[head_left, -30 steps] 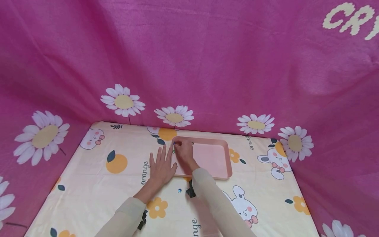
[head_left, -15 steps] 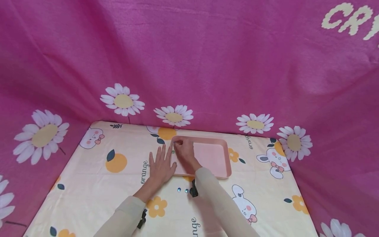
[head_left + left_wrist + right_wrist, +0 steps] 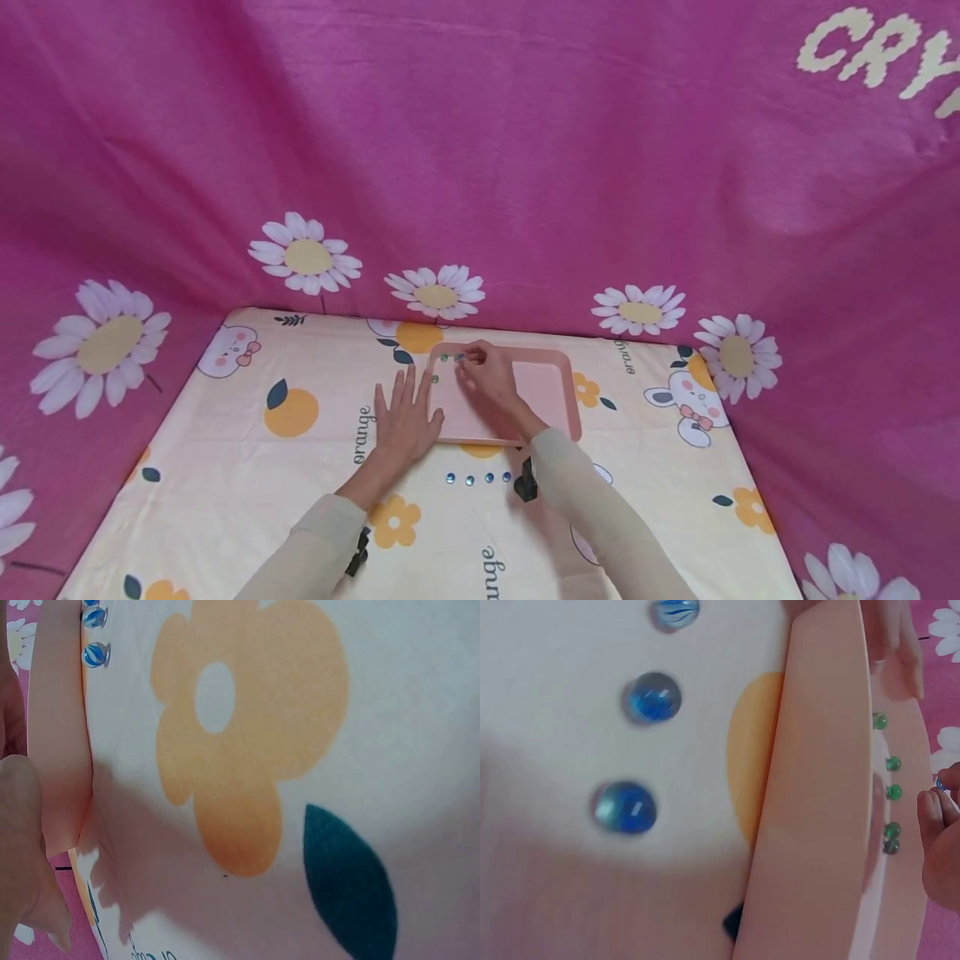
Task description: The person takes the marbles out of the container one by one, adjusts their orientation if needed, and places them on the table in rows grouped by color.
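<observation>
My right hand (image 3: 491,379) is over the pink tray (image 3: 573,400), near its far left corner. Its thumb and fingertips pinch a blue marble (image 3: 940,783), mostly covered by the fingers. Several green marbles (image 3: 894,792) lie inside the tray in the right wrist view; in the head view a green marble (image 3: 435,379) shows near the left wall. Flat and with fingers spread, my left hand (image 3: 405,425) rests at the tray's left edge, holding nothing. In front of the tray, several blue marbles (image 3: 469,480) form a row on the cloth.
A cream cloth (image 3: 247,492) printed with oranges, flowers and rabbits covers the table. Behind and at both sides hangs a magenta curtain (image 3: 480,167) with daisies. Black wrist straps (image 3: 525,481) sit on the forearms.
My right hand has shifted right along the tray's far side, uncovering a green marble in the corner. More blue marbles show in front as the forearm moved right. My left hand stays put.
</observation>
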